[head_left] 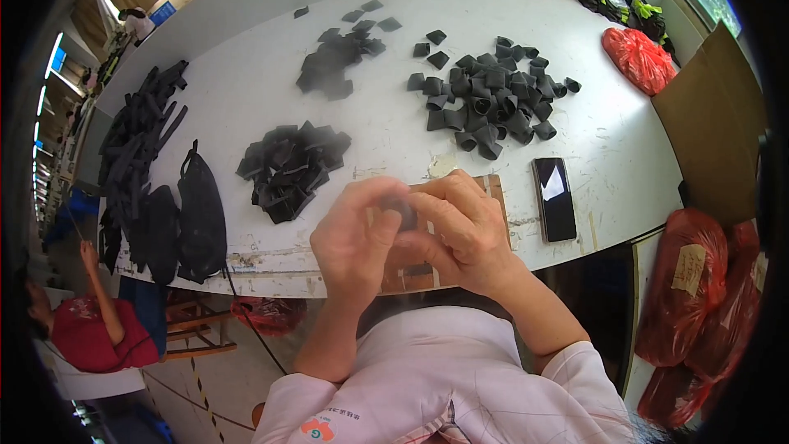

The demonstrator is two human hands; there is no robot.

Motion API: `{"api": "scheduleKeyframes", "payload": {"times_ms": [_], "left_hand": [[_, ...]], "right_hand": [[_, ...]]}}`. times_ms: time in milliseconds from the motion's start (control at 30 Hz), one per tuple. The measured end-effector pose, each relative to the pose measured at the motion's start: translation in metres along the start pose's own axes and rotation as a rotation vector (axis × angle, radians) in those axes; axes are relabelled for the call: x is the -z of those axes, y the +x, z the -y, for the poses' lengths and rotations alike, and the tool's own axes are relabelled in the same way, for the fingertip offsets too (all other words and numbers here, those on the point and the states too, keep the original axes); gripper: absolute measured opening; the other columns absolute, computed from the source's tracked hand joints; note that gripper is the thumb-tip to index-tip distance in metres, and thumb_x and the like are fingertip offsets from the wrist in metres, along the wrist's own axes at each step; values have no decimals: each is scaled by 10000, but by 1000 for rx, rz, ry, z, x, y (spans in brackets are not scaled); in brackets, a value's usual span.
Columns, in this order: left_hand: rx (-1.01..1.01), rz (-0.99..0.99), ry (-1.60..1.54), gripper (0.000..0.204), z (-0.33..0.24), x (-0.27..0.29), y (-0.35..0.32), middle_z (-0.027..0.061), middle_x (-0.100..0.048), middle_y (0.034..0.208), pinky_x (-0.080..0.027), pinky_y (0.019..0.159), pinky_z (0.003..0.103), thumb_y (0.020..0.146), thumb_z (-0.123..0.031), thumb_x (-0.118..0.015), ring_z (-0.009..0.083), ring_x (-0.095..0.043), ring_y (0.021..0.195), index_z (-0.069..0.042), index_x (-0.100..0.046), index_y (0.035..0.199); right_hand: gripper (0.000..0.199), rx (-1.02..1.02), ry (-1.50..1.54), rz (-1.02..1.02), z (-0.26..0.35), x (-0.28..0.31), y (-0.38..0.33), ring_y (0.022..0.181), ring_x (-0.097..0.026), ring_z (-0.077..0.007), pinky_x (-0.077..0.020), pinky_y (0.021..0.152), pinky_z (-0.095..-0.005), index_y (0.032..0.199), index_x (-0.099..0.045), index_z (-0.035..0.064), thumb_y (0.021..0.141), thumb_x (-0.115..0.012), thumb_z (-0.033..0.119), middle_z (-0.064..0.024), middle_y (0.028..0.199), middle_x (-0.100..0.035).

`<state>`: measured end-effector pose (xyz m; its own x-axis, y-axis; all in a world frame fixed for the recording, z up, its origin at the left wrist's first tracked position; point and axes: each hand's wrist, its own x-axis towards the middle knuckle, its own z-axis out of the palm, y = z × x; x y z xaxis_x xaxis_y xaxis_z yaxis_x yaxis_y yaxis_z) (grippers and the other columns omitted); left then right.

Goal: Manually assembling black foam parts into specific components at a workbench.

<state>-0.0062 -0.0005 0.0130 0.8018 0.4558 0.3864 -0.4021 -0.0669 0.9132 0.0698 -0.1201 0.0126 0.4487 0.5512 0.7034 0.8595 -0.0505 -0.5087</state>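
Note:
My left hand [352, 234] and my right hand [467, 226] meet over the near edge of the white table. Between their fingertips is a small dark curved piece [402, 210], gripped from both sides and partly hidden by the fingers. Below them lies a brown board [417, 278]. Just beyond my left hand sits a pile of flat black pieces [289, 166]. Past my right hand spreads a heap of black pieces curled into short tubes [489, 92]. A further group of flat dark pieces [335, 62] lies at the back, looking hazy.
Right of my hands lies a phone [555, 199]. Long black strips [136, 148] and black pouches [200, 218] line the table's left side. A red bag [639, 60] and a cardboard sheet [705, 103] stand far right, above red sacks [684, 288]. Another person [103, 329] sits at lower left.

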Motion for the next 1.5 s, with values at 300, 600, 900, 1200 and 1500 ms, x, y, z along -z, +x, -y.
{"api": "scheduleKeyframes", "payload": {"times_ms": [300,600,900,1200,1500], "left_hand": [[-69,272,189,161,1,8,12,93,-572,896,-429,689,241,740,-9,-623,157,-543,763,-40,-618,898],[202,-142,-620,79,14,8,-6,70,-529,863,-388,802,281,838,-96,-558,160,-479,841,-31,-563,883],[216,-140,-542,93,25,11,-23,53,-529,858,-388,775,264,838,-128,-566,139,-471,823,-42,-565,874],[81,175,164,119,2,12,4,67,-574,852,-422,722,262,744,-36,-628,163,-540,808,-40,-621,862],[-231,127,317,106,12,14,10,57,-566,709,-412,563,251,714,-1,-643,167,-508,627,-46,-621,808]], "right_hand": [[324,-83,130,182,-6,8,-8,666,-495,-233,-419,538,-322,946,-562,-21,627,-597,24,-115,897,-558],[261,7,-47,-84,4,-2,5,551,-477,-200,-384,457,-290,831,-584,2,590,-683,10,-67,708,-546],[106,17,-33,-24,-4,0,-7,539,-469,-211,-367,460,-289,746,-585,-6,656,-640,-13,-81,632,-525],[191,63,-118,52,-10,1,-11,557,-455,-206,-372,460,-299,784,-570,2,605,-634,5,-66,689,-508],[220,17,-45,17,-6,-3,-2,539,-449,-210,-371,450,-305,789,-563,17,586,-643,-8,-52,653,-505]]}}
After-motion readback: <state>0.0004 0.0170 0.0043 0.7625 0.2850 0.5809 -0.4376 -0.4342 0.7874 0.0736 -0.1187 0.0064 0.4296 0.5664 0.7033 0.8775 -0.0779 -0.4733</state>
